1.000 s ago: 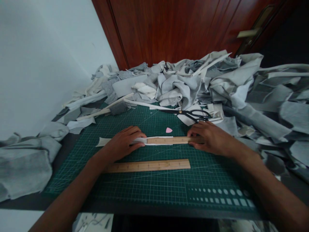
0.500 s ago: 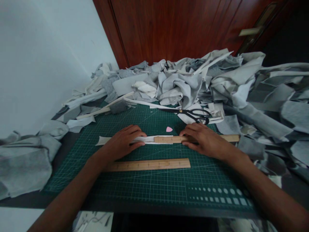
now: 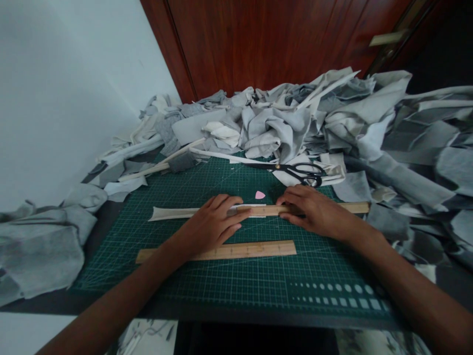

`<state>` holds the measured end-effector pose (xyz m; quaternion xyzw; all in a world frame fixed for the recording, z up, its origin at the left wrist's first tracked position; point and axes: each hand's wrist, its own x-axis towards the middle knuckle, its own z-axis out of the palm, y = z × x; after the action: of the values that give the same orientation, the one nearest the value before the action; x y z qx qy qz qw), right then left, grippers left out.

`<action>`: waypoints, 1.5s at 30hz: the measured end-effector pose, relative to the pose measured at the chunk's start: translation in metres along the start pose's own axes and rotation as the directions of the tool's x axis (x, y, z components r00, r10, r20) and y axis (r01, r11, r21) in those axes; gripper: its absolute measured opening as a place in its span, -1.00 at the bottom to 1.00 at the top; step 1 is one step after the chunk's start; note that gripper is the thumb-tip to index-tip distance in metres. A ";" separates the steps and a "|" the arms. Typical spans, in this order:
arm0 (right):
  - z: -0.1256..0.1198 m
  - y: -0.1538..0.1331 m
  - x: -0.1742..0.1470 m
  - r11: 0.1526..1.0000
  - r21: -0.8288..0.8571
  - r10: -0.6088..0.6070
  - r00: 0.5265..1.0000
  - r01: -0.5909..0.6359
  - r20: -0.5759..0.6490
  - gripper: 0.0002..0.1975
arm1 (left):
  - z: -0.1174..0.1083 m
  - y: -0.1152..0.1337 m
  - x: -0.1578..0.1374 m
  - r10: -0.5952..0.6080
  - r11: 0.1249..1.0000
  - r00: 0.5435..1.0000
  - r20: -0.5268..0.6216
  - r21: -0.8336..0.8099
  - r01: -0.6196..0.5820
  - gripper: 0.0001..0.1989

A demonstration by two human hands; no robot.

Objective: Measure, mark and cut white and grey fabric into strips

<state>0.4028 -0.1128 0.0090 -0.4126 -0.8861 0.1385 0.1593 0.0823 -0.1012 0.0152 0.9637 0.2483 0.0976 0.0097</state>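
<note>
Head view: since the frame of half a second ago, the left hand (image 3: 212, 224) has shifted rightward along the pale fabric strip (image 3: 173, 213), leaving more of the strip's left end uncovered; the right hand (image 3: 314, 209) is in nearly the same position. The strip lies crosswise on the green cutting mat (image 3: 240, 286), with the upper wooden ruler (image 3: 269, 210) laid along its right part and extending beyond it, under the right hand, to the right.

The right hand is closed on the upper ruler, thumb on the near edge and fingers on the far edge. The left hand is set over the strip at the ruler's left end, its thumb and fingers spread; whether they grip or merely rest cannot be told, as the hand covers the contact.

A lower wooden ruler (image 3: 254, 247) lies on the mat nearer the person, partly passing beneath the left forearm. A small pink piece (image 3: 260, 195) lies just beyond the strip. Black-handled scissors (image 3: 281, 167) lie farther back, partly on fabric, near the right hand. Grey and white fabric scraps (image 3: 279, 128) are heaped behind, before a reddish-brown door (image 3: 266, 44).
</note>
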 end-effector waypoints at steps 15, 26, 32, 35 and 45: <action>-0.002 0.000 -0.001 1.000 0.015 0.005 1.000 -0.005 0.002 -0.84 | -0.003 -0.015 -0.004 -0.065 0.992 0.996 -0.063 -0.113 0.058 -0.67; -0.001 0.002 -0.001 1.000 0.007 0.022 1.000 -0.022 0.021 -0.87 | 0.001 -0.019 -0.008 -0.084 0.993 0.996 -0.040 -0.089 0.080 -0.73; -0.005 0.006 -0.006 0.998 -0.022 0.050 0.999 -0.050 0.013 -0.86 | 0.002 -0.021 -0.009 -0.093 0.992 0.995 -0.022 -0.087 0.091 -0.71; -0.010 0.010 -0.011 0.997 -0.044 0.069 0.997 -0.068 0.033 -0.87 | 0.003 -0.022 -0.010 -0.099 0.991 0.995 -0.023 -0.089 0.097 -0.72; -0.027 0.026 -0.040 0.951 -0.129 0.293 0.952 -0.281 0.085 -0.92 | -0.001 -0.023 -0.011 -0.164 0.981 0.987 -0.006 -0.110 0.162 -0.63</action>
<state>0.4559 -0.1249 0.0168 -0.5381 -0.8301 0.1298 0.0672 0.0620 -0.0864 0.0126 0.9374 0.3206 0.1174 0.0683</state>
